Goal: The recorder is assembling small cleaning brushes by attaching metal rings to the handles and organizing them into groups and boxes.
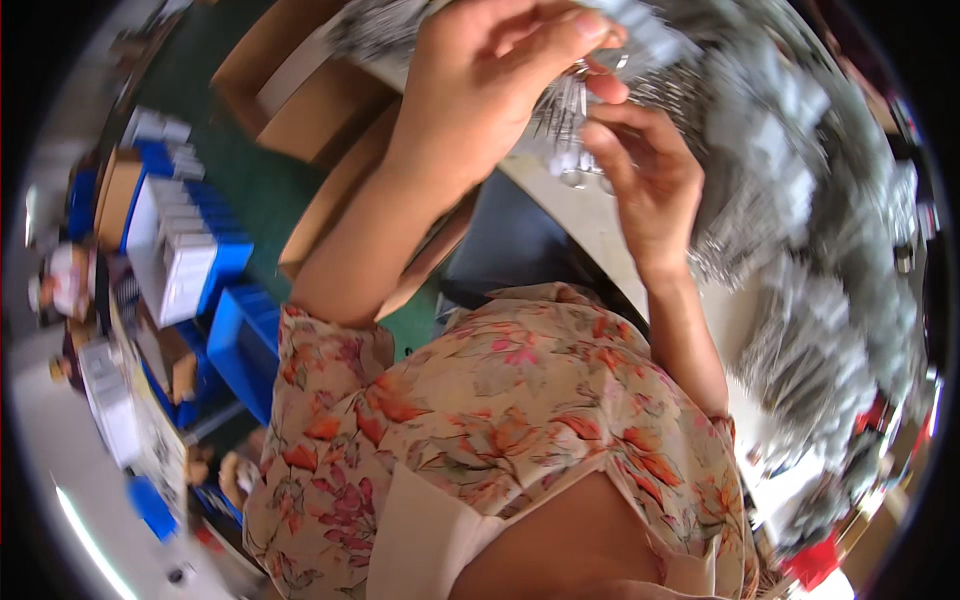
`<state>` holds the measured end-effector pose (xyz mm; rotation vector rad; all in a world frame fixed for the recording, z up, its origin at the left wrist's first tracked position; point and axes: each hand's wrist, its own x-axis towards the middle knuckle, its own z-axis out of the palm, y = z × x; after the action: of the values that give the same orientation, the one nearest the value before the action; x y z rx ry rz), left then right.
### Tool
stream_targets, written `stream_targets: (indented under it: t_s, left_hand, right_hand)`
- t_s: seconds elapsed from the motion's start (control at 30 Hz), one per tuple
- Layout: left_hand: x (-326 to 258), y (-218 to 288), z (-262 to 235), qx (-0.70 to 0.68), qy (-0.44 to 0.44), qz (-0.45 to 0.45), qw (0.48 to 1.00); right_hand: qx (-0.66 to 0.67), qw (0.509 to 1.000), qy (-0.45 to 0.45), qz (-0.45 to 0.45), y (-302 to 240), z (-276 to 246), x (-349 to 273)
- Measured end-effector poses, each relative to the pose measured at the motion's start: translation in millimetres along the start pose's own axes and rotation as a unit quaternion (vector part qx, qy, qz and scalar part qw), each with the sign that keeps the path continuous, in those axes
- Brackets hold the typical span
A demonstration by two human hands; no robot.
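Note:
My left hand [480, 90] reaches across the top middle with its fingers pinched on thin shiny metal pieces [572, 125]. These are slim, with rounded ends hanging down; blur hides their exact kind. Facing it, my right hand [655, 185] is bent, thumb and forefinger closing at the side of the same pieces. Whether it grips one of them is not clear. Behind both hands, many similar metal pieces [680, 95] lie in a loose heap on the pale table [570, 205].
Piles of grey, clear-wrapped bundles [770, 150] cover the table's right side. Open cardboard boxes [320, 115] stand left of my left forearm. Farther left are blue bins [245, 340], white boxes [175, 250] and other people. A dark seat [510, 240] is below the table edge.

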<state>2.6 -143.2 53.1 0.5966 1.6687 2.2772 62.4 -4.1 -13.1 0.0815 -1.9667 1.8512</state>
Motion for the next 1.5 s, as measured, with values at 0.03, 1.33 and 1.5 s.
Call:
stream_targets:
  t_s: [0.03,1.33,1.5]
  left_hand:
    - [-3,13,-15,0.011,-0.03,0.039,0.999]
    - [-373,-360,-398,0.352,0.346,-0.51,0.704]
    - [-384,-378,-383,0.622,0.087,-0.559,0.541]
  right_hand:
    - [0.0,0.999,-0.021,0.031,7,1,-5]
    - [-0.403,0.9,-0.168,0.026,86,-3,-72]
    - [-0.455,0.877,-0.148,0.035,82,-2,-75]
